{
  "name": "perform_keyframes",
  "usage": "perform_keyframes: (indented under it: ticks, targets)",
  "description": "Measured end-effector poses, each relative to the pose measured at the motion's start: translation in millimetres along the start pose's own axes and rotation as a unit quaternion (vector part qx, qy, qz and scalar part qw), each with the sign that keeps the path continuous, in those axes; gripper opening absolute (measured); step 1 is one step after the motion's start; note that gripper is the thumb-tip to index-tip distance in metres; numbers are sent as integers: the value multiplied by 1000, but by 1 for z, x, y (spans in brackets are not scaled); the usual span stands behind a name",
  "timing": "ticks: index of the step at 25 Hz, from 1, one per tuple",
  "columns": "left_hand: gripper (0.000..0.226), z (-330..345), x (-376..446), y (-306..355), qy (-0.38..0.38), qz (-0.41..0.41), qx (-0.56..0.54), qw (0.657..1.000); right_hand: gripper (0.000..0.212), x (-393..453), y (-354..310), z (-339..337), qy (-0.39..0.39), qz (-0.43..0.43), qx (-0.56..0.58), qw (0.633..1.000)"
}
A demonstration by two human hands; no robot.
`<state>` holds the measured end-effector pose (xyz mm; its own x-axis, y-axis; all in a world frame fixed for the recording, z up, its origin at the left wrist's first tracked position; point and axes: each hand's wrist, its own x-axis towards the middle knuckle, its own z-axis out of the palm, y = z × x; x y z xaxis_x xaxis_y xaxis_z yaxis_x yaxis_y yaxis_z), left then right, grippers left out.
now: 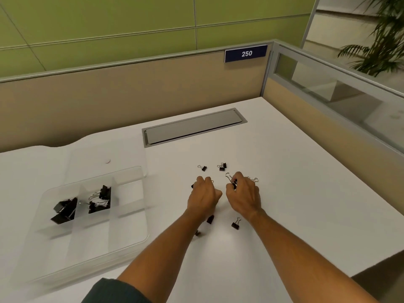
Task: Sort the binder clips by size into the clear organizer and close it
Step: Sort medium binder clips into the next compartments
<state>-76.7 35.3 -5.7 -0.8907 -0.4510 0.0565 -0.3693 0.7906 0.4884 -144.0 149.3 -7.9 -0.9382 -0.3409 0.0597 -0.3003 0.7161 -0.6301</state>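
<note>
Left hand (203, 196) curled; right hand (243, 194) fingers pinched.

Two bare forearms reach over the white desk (284, 171). The left hand (204, 197) and right hand (244, 196) wear no rings, watch or gloves. At the desk's near edge, one dark teal sleeve (111, 290) — soft, rounded cloth.

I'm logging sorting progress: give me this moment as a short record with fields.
organizer: clear organizer open on the white desk, lid behind it
filled compartments: large clips in the left one, medium clips in the next one
loose clips: several small ones still on the desk, e.g.
left hand: closed over clips on the desk
right hand: pinching a clip
</note>
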Motion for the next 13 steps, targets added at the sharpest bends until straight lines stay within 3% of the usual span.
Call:
perform_keyframes:
  ticks: [4,9,13]
  targets:
    - [12,-32,-15,-26,-62,-33,13,997,10,-11,-36,17,-24,-40,-5,999]
    - [40,-63,-27,-70,-25,-58,-37,997,10,-23,-85,45,-36,-94,4,995]
    - [47,-88,-35,-104,13,-56,-37,998,14,-33,-123,66,-43,-125,8,991]
